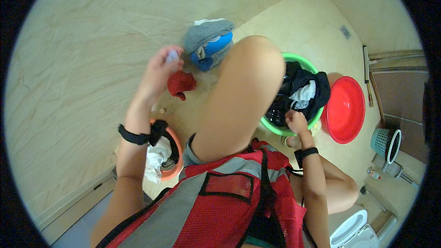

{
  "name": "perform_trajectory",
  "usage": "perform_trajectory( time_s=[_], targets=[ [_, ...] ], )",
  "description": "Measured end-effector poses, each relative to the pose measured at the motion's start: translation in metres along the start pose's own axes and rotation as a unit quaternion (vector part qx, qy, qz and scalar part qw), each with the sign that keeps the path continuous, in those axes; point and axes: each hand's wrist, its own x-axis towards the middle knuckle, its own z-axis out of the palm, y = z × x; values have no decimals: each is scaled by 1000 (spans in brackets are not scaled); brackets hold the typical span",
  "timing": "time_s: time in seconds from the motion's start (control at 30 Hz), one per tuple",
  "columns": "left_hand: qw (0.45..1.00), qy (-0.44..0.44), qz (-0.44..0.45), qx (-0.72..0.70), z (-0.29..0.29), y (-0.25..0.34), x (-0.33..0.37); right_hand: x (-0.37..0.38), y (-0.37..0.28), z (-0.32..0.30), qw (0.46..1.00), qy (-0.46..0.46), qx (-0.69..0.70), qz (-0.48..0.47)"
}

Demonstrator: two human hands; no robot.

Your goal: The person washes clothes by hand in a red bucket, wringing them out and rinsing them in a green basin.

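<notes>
My left hand (166, 65) is raised near the wall, smeared by motion, its fingers closed round a small pale bluish-white thing (172, 56) whose kind I cannot make out. Just below that hand is a red object (181, 84), too blurred to name. My right hand (296, 122) is closed at the near side of a green basin (274, 128); what its fingers grip, if anything, is hidden. Dark clothes (320, 93) fill the basin, with a white-and-grey cloth (304, 94) on top. My bent knee (255, 64) covers the basin's left part.
A blue container (219, 46) draped with grey cloth (206, 32) stands by the wall. An orange basin (176, 167) holds white and dark clothes at the left. Farther right are a red basin (345, 110), a green-and-white basket (380, 140) and a toilet (351, 226).
</notes>
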Motion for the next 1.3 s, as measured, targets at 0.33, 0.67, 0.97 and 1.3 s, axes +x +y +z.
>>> perform_trajectory(
  time_s=[0.33, 0.67, 0.97, 1.3],
  targets=[
    [984, 98, 15, 146, -37, -132, 0, -10, 14, 2, 998, -35, -11, 48],
    [995, 53, 15, 78, -57, -136, 15, -6, 19, 9, 995, -54, -16, 77],
    [971, 141, 64, 181, -64, -160, 25, -6, 29, 18, 998, -32, -16, 50],
    [931, 205, 80, 292, -70, -180, 12, 28, -19, -6, 991, 132, -34, 7]
  ],
)
